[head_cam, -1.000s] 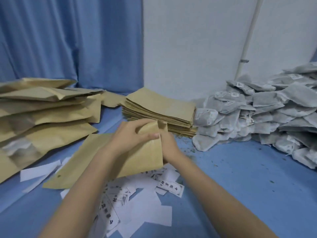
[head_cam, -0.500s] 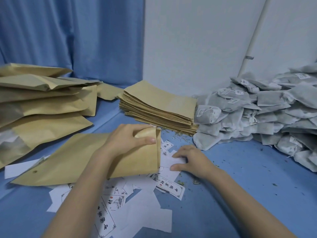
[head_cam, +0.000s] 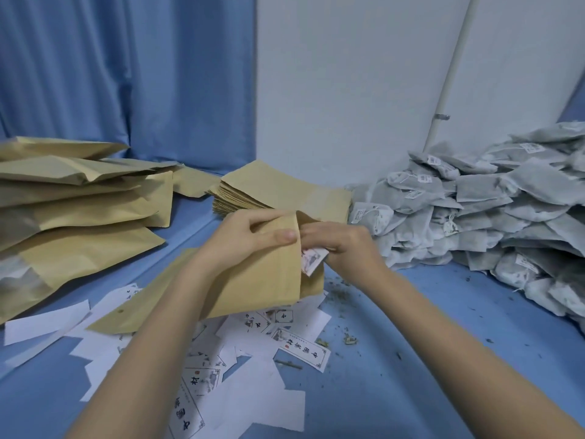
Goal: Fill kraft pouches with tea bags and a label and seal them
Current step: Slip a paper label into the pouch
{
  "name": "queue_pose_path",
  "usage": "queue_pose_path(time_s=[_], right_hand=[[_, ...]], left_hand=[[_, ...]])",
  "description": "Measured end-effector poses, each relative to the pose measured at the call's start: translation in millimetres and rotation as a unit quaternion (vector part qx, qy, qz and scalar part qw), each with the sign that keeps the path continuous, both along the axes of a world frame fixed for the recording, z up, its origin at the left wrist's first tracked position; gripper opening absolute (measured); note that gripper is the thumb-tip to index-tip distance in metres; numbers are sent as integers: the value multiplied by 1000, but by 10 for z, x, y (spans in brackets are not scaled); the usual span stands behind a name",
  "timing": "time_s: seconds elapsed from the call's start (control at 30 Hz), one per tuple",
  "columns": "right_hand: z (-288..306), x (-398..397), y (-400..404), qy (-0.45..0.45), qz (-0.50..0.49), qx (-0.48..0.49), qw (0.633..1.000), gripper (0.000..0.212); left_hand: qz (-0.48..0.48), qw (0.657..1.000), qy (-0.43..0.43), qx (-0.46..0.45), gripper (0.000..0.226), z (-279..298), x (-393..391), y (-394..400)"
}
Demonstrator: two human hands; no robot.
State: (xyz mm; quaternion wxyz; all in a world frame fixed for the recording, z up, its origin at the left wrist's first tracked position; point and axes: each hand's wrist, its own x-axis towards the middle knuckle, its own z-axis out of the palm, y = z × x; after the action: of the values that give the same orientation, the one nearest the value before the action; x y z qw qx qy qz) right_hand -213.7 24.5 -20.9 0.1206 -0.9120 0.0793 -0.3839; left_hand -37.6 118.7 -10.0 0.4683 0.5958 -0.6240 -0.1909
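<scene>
My left hand (head_cam: 250, 239) grips the open mouth of a kraft pouch (head_cam: 253, 280) that lies tilted over the table's middle, thumb pressing its near lip. My right hand (head_cam: 345, 245) pinches a small printed label (head_cam: 311, 259) right at the pouch mouth, with part of the label past the edge. Loose white labels (head_cam: 300, 346) lie scattered under and in front of the pouch. A pile of grey tea bags (head_cam: 474, 210) fills the right side.
A stack of flat empty pouches (head_cam: 285, 188) sits behind my hands. Filled pouches (head_cam: 79, 198) are piled at the left. Tea crumbs (head_cam: 348, 339) dot the blue tabletop. A blue curtain and white wall close the back.
My right hand lifted off the scattered labels on the table with one label and brought it up to the pouch mouth. My left hand raised the pouch opening slightly.
</scene>
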Motion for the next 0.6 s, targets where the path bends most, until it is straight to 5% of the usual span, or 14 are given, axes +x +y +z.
queue_pose_path(time_s=[0.23, 0.43, 0.53, 0.6], right_hand=[[458, -5, 171, 262, -120, -203, 936, 21], [1001, -216, 284, 321, -109, -21, 940, 43], [1186, -465, 232, 303, -107, 61, 945, 19], [1314, -632, 195, 335, -139, 82, 928, 30]], left_hand=[[-115, 989, 75, -60, 12, 324, -321, -71], [-143, 983, 103, -57, 37, 630, -728, -210], [-101, 991, 45, -76, 58, 806, -833, -240], [-105, 988, 64, -90, 78, 890, -861, -209]])
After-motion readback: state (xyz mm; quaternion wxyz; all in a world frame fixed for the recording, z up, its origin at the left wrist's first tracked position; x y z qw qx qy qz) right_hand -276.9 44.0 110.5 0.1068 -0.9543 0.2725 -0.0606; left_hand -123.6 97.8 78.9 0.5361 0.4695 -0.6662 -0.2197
